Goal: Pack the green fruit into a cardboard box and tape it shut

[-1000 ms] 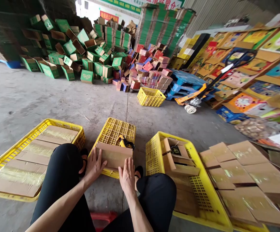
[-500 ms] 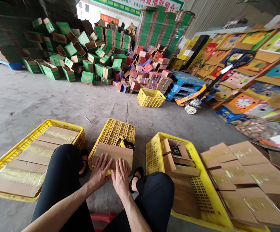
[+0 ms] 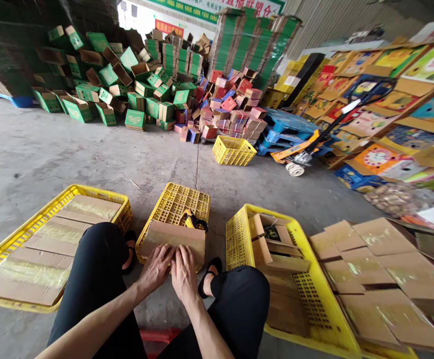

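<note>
Both palms down, side by side, on the near edge of a flat brown corrugated cardboard box (image 3: 174, 238): left hand (image 3: 156, 267) spread with fingers fanned over the near-left part, right hand (image 3: 182, 271) just beside it, thumbs nearly touching. No closed grip on anything; fingers open and pressing rather than pinching.

Box lying on top of an upturned yellow perforated plastic crate (image 3: 177, 204), covering the crate's near half, between the two black-clad knees. Judged light, thin and fairly stiff across the panel but easily creased along the fold lines; dry matte card, not slippery, so flat palm pressure seems enough to hold it in place. Best taken by the long edges or corners, thumb above and fingers beneath, not by the middle, where the panel would probably buckle.

A black-and-yellow tape dispenser (image 3: 195, 220) touching the far-right edge of the box, on the same crate. Left of the crate, a wide yellow plastic tray (image 3: 0, 254) stacked with taped brown flat boxes. Right of the crate, another yellow plastic basket (image 3: 239, 234) holding folded brown cartons, with more flat brown cardboard sheets (image 3: 374, 269) beyond it. Far behind the crate, across the concrete floor, heaps of green cartons (image 3: 108, 75).
</note>
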A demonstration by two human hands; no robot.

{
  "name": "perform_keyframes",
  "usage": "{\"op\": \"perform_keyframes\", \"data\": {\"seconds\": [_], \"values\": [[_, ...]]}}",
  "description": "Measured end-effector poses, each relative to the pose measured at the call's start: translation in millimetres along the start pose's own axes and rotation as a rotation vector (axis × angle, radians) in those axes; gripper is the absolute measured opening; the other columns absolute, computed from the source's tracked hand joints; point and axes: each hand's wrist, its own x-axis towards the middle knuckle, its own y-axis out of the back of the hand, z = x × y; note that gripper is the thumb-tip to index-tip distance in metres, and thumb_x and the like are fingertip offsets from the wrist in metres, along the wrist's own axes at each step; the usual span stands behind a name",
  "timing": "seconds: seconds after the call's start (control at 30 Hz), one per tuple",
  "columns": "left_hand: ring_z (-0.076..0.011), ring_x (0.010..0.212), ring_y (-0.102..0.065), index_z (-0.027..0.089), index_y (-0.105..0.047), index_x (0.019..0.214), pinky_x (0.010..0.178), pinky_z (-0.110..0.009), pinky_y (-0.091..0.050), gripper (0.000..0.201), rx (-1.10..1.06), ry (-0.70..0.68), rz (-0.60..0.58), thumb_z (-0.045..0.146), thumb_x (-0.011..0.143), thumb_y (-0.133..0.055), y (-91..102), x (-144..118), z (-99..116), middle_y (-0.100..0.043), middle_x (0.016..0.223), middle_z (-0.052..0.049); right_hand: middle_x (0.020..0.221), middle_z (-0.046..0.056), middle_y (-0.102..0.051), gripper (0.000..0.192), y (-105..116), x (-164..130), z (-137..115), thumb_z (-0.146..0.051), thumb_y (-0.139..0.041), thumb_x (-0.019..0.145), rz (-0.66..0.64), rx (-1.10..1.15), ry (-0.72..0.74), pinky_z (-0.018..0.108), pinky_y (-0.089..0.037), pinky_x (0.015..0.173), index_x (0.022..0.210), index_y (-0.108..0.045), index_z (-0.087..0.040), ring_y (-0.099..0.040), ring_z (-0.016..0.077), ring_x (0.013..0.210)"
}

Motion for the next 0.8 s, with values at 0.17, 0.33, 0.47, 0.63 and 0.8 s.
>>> {"op": "perform_keyframes", "data": {"seconds": [0.17, 0.33, 0.47, 0.63, 0.8], "values": [[-0.0325, 0.135, -0.05, 0.029, -0.041, 0.162, 0.115, -0.053, -0.042, 0.068, 0.009, 0.017, -0.007, 0.013, 0.096, -0.046, 1.8, 1, -2, -0.055, 0.149, -0.013, 0.148, 0.013, -0.061, 0.045, 3, 6, -5, -0.022, -0.044, 0.106, -0.011, 0.013, -0.023, 0.048, -0.047, 0.12, 0.148, -0.06, -0.017, -0.051, 0.0311, 0.143], [-0.0314, 0.132, -0.052, 0.028, -0.047, 0.16, 0.113, -0.05, -0.043, 0.066, 0.062, 0.006, 0.002, 0.011, 0.096, -0.046, 6.5, 1, -6, -0.058, 0.147, -0.012, 0.144, 0.015, -0.063, 0.044, 4, 7, -11, -0.025, -0.044, 0.107, -0.006, 0.015, -0.053, 0.05, -0.048, 0.117, 0.146, -0.061, -0.016, -0.053, 0.0321, 0.139], [-0.0309, 0.132, -0.052, 0.031, -0.05, 0.158, 0.113, -0.048, -0.045, 0.063, 0.101, 0.001, 0.015, 0.013, 0.098, -0.046, 10.6, -1, -14, -0.057, 0.147, -0.01, 0.143, 0.015, -0.063, 0.044, 5, 7, -14, -0.029, -0.045, 0.108, -0.009, 0.007, -0.069, 0.05, -0.048, 0.116, 0.147, -0.06, -0.016, -0.055, 0.0319, 0.137], [-0.0305, 0.132, -0.052, 0.031, -0.052, 0.157, 0.115, -0.047, -0.045, 0.066, 0.151, 0.014, 0.021, 0.01, 0.095, -0.044, 16.0, -6, -22, -0.056, 0.146, -0.01, 0.138, 0.014, -0.065, 0.042, 12, 8, -11, -0.034, -0.045, 0.109, -0.004, -0.019, -0.103, 0.051, -0.047, 0.114, 0.145, -0.063, -0.02, -0.059, 0.0314, 0.128], [-0.0294, 0.129, -0.054, 0.031, -0.05, 0.158, 0.114, -0.044, -0.046, 0.078, 0.212, 0.094, -0.042, 0.001, 0.087, -0.043, 31.1, -9, -21, -0.058, 0.144, -0.009, 0.131, 0.013, -0.067, 0.04, 19, 0, 9, -0.037, -0.043, 0.11, 0.061, -0.09, -0.159, 0.048, -0.051, 0.105, 0.138, -0.068, -0.022, -0.064, 0.0301, 0.118]]}}
